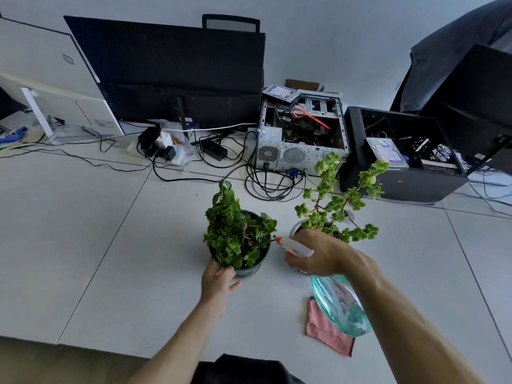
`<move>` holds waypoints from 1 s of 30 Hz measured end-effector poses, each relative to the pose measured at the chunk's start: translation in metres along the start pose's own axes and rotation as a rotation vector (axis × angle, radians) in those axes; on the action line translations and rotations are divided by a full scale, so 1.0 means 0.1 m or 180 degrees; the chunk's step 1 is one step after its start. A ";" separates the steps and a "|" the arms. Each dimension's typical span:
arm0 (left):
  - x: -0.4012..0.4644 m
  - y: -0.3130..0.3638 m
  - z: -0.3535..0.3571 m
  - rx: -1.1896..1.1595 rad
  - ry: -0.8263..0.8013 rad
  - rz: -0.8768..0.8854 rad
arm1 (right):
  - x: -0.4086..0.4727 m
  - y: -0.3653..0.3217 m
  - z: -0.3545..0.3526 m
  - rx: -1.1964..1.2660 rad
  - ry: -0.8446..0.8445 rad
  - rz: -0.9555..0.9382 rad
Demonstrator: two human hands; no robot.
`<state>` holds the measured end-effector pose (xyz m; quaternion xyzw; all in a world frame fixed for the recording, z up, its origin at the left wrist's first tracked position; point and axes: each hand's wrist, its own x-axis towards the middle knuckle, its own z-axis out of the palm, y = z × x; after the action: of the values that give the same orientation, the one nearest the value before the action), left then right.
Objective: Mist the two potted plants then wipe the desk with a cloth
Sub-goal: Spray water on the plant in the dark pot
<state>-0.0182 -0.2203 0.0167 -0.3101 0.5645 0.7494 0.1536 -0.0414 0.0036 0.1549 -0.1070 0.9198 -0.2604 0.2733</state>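
A bushy green plant (235,231) grows in a dark teal pot (249,270) at the middle of the white desk (124,245). My left hand (217,279) rests against the pot's near left side. To its right a lankier plant (335,203) stands in a white pot (295,227). My right hand (318,253) grips a clear teal spray bottle (342,306) by its white and orange head, whose nozzle (279,240) points left at the bushy plant. Under the bottle a pink cloth (324,331) lies flat on the desk.
A black monitor (171,70) stands at the back, with a white monitor (52,79) to its left. Tangled cables and a power strip (166,145) lie behind the plants. An open silver computer case (302,134) and a black case (401,156) sit at the back right.
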 end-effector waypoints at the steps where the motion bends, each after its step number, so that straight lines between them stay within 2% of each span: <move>1: 0.05 0.07 -0.02 0.0032 0.0017 -0.0052 | -0.01 0.01 -0.01 0.0085 -0.0011 -0.0010; 8: 0.57 0.53 -0.31 0.0797 -0.0420 -0.0331 | -0.22 0.20 0.06 0.0355 -0.0031 -0.0124; 10: 0.63 0.55 -0.33 0.0778 -0.0334 -0.0285 | -0.31 0.31 0.14 0.0289 0.0041 -0.0098; 12: 0.59 0.42 -0.29 0.0444 -0.0113 -0.0129 | -0.42 0.50 0.24 0.0364 0.0185 0.0063; 14: 0.45 0.14 -0.28 0.0059 0.0142 -0.0028 | -0.53 0.70 0.34 0.0499 0.0343 0.0182; 16: 0.30 -0.23 -0.23 0.0089 0.0305 -0.0183 | -0.64 0.89 0.43 0.0616 0.0510 0.0162; 18: 0.17 -0.60 -0.07 0.0421 0.0254 -0.0467 | -0.79 1.07 0.49 0.0767 0.0714 0.0187; 21: 0.00 -0.98 0.28 0.1251 -0.0229 -0.0666 | -0.99 1.34 0.58 0.1020 0.1128 0.0372; 27: -0.17 -1.46 1.17 0.2962 -0.1330 -0.0160 | -1.28 2.01 0.79 0.1451 0.1975 0.0842; 30: -0.18 -1.70 1.44 0.3455 -0.1449 -0.0304 | -1.29 2.40 0.87 0.1484 0.2184 0.1139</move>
<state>0.0518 -0.0287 -0.0752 -0.0435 0.8055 0.3933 0.4412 0.1014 0.2124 0.0215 0.2107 0.8780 -0.4297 0.0101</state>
